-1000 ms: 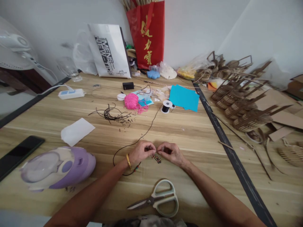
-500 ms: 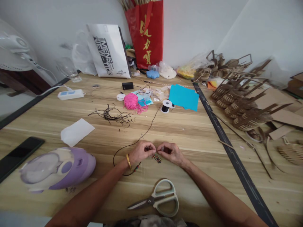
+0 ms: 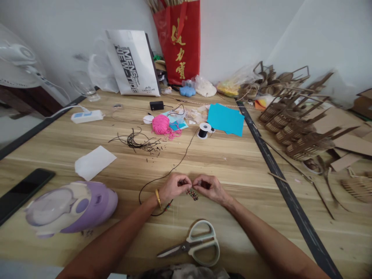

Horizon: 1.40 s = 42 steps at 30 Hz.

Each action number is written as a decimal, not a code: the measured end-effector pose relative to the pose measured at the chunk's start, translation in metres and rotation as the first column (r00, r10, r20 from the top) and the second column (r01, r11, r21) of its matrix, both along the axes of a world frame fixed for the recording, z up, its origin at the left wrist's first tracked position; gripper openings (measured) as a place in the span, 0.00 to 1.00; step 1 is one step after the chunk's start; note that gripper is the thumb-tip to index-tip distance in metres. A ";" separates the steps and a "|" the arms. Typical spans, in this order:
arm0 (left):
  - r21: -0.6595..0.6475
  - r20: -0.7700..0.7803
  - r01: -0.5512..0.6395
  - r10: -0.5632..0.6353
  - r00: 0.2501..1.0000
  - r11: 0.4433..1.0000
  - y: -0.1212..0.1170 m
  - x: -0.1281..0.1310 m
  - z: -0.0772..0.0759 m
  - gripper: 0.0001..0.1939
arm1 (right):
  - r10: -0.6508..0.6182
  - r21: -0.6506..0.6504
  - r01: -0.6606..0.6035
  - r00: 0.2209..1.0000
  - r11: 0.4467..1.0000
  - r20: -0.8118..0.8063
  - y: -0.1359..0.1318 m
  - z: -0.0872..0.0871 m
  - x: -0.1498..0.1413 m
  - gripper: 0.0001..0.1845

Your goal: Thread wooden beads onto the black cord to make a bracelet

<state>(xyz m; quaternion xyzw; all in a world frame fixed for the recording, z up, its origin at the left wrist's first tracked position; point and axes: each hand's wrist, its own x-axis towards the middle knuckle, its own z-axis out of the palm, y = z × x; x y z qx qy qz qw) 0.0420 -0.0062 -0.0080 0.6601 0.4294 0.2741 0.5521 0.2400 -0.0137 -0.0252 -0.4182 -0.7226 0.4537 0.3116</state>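
While a pair of scissors [image 3: 189, 245] lies on the near side of the hands, its blades pointing to the left, the left hand [image 3: 176, 186] and right hand [image 3: 211, 189] meet almost tip to tip just above the table [image 3: 247, 186]. On each, thumb and forefinger are drawn together in a pinch; what sits between them is too small to tell. A small cluster of dark, patterned beads [image 3: 193, 195] hangs or lies right below the fingertips, between the two hands; I cannot tell which. A gold bangle [image 3: 158, 199] circles the left wrist, and black cord [image 3: 154, 179] loops around that wrist's outer side, with a few coloured beads [image 3: 167, 207] showing close by it. Well to the left of the left hand are a purple and cream device [image 3: 100, 207] and, farther out, a phone [image 3: 26, 192]. Beyond the hands, the cord runs away to a spool [image 3: 204, 131]. Left of the spool lie a tangle of cut black cords [image 3: 136, 141] and a ball of pink yarn [image 3: 160, 124]; on its right, blue sheets [image 3: 226, 118]. Woven baskets [image 3: 299, 133] stand far to the right of the right hand. Farthest off, a red bag [image 3: 180, 46] stands against the wall.
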 end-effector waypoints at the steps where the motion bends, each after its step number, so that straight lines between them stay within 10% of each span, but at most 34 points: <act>1: 0.007 -0.003 -0.001 0.001 1.000 1.000 0.000 0.000 0.000 0.05 | 0.001 0.003 -0.001 1.000 1.000 0.001 0.000 0.000 0.000 0.12; 42: -0.133 0.091 0.003 0.009 0.996 0.991 0.002 -0.003 -0.004 0.07 | 0.028 0.035 -0.028 1.000 0.999 0.001 0.000 0.004 -0.001 0.11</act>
